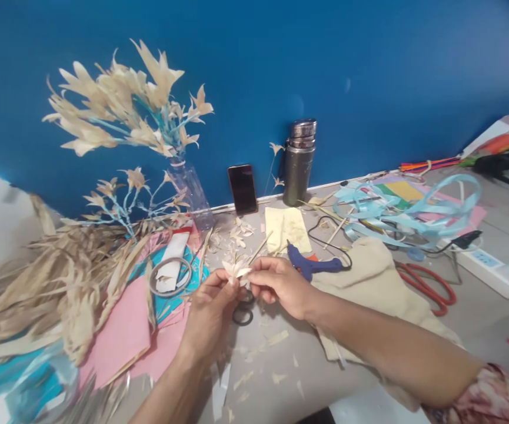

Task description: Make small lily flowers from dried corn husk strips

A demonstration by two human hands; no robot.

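Note:
Between both hands, low over the middle of the table, is a small cream-coloured flower (235, 270) with pointed petals that look like dried husk. My left hand (213, 306) pinches its base from the left with thumb and fingers. On the other side, my right hand (280, 285) has its fingertips closed at the flower's edge. A thin stick (260, 247) rises just above the right fingers; whether it is held I cannot tell. Beneath the hands lie black scissor handles (242, 317), partly hidden. Next to my right hand rests a blue glue gun (313, 262).
Dried husks (55, 282) and pink paper (119, 330) pile up at left. A clear bottle (192, 191) holds husk flowers by the blue wall. A phone (242, 189) and a flask (299, 165) stand behind. Blue ribbon (439, 200), red-handled scissors (426, 285) and a power strip (488, 268) lie right.

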